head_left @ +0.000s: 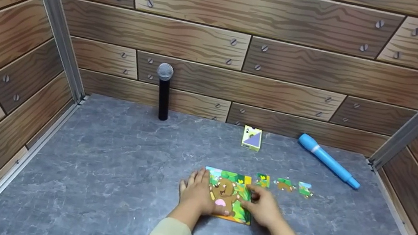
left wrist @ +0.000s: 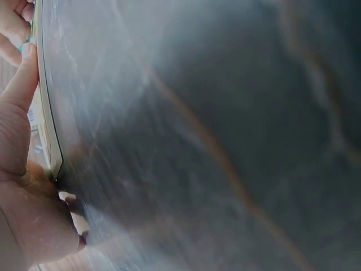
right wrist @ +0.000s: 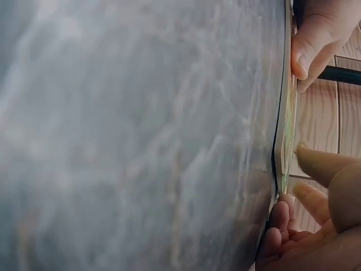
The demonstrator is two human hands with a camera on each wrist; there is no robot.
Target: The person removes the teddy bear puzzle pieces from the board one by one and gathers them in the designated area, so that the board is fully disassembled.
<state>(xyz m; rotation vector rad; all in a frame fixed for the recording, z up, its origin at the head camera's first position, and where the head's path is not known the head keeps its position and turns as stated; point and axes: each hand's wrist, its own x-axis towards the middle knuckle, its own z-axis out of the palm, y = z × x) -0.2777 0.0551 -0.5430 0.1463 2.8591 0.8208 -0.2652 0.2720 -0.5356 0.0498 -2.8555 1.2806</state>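
A jigsaw puzzle with a brown bear on green lies flat on the grey tabletop. My left hand rests along its left side, fingers extended and thumb across the lower part. At the right edge, my right hand holds the puzzle with bent fingers and thumb. The right wrist view shows a finger over the puzzle surface and other fingertips curled against its edge. Behind the right hand lie three loose pieces: a green-yellow piece, a brown-green piece and a blue-green piece.
A black microphone stands upright near the back wall. A card box lies beyond the puzzle, and a blue marker-shaped tube lies at the back right. Wood-patterned walls enclose the grey tabletop on three sides.
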